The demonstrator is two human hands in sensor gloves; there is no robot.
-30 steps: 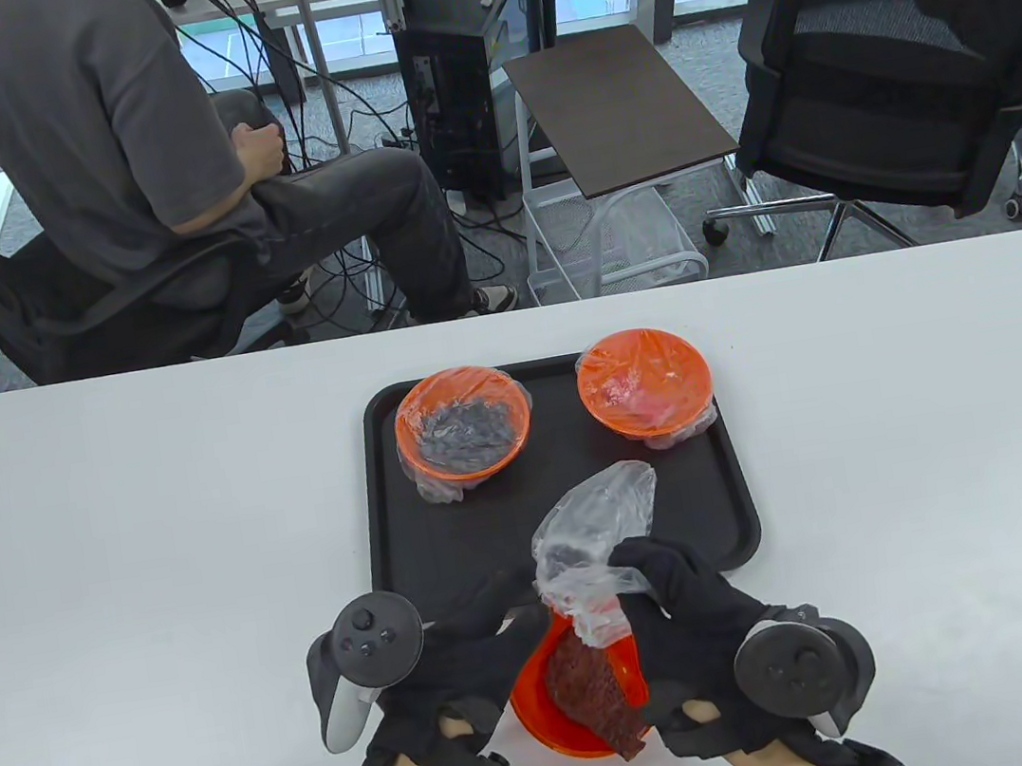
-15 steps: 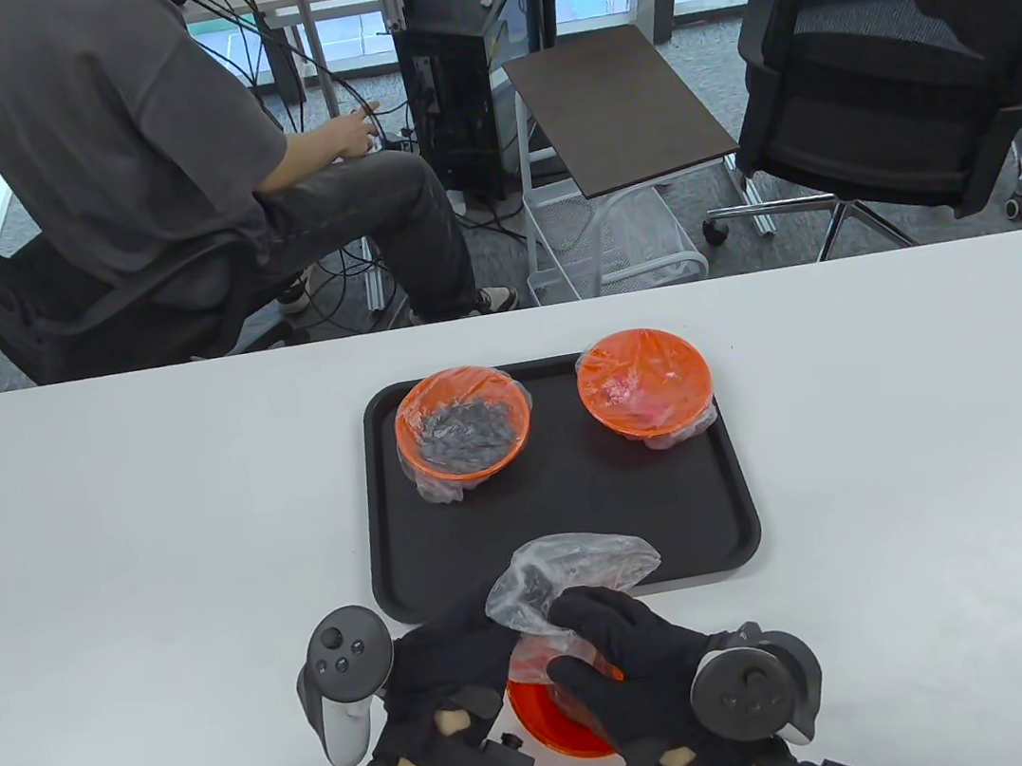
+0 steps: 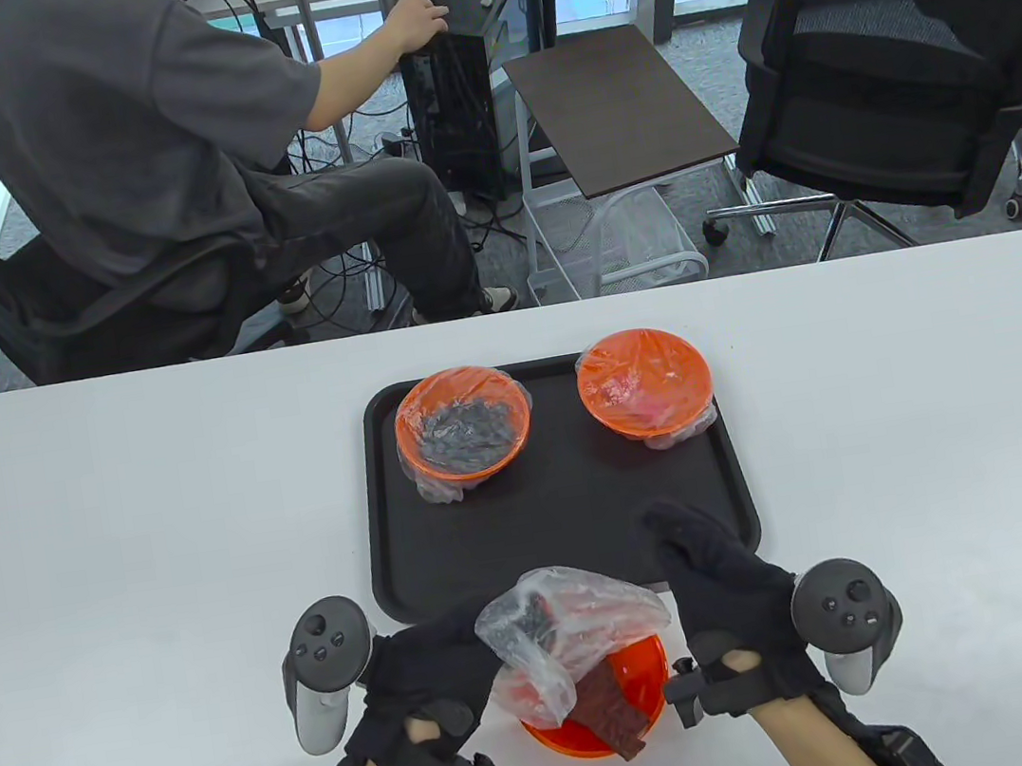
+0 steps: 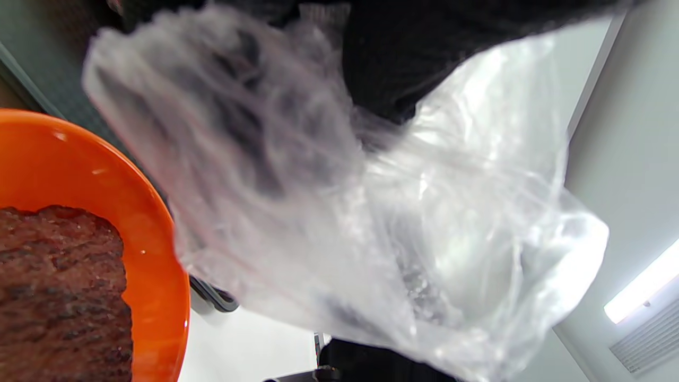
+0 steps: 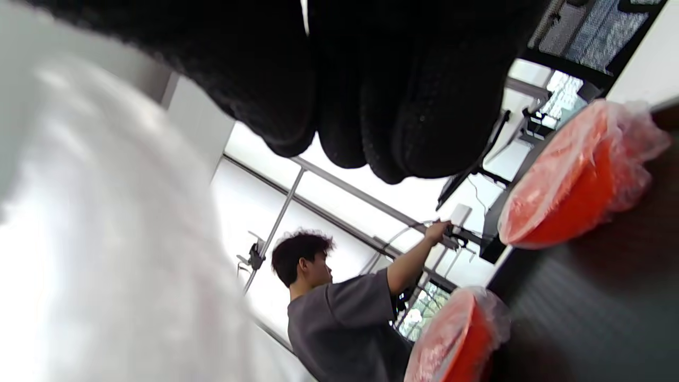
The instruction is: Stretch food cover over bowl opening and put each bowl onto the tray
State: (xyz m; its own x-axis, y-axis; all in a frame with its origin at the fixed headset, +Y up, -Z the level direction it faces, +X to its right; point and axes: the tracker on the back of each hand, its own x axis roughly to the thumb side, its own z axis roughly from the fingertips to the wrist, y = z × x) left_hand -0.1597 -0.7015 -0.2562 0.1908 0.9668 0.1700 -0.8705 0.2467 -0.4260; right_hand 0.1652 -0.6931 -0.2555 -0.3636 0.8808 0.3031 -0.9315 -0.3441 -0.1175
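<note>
An orange bowl [image 3: 645, 670] with a dark red slab of meat [image 3: 615, 723] stands on the white table, just in front of the black tray [image 3: 568, 509]. A crumpled clear food cover [image 3: 571, 623] hangs over the bowl's far-left rim. My left hand [image 3: 456, 660] holds the cover, its fingers tucked inside the plastic. The left wrist view shows the cover [image 4: 403, 212] draped over those fingers [image 4: 392, 69], beside the bowl [image 4: 154, 212]. My right hand [image 3: 703, 546] is apart from the cover, right of the bowl, fingers straight over the tray's front edge.
Two orange bowls with stretched covers stand on the tray's far half, one left [image 3: 463, 428] and one right [image 3: 645, 382]. Beyond the table a person [image 3: 99, 128] sits on a chair and reaches toward a computer tower [image 3: 466, 82]. Another office chair [image 3: 889, 86] stands far right.
My right hand has let go of the cover and moved out to the right. The left hand has brought the cover down onto the bowl's left rim. The seated person raised an arm.
</note>
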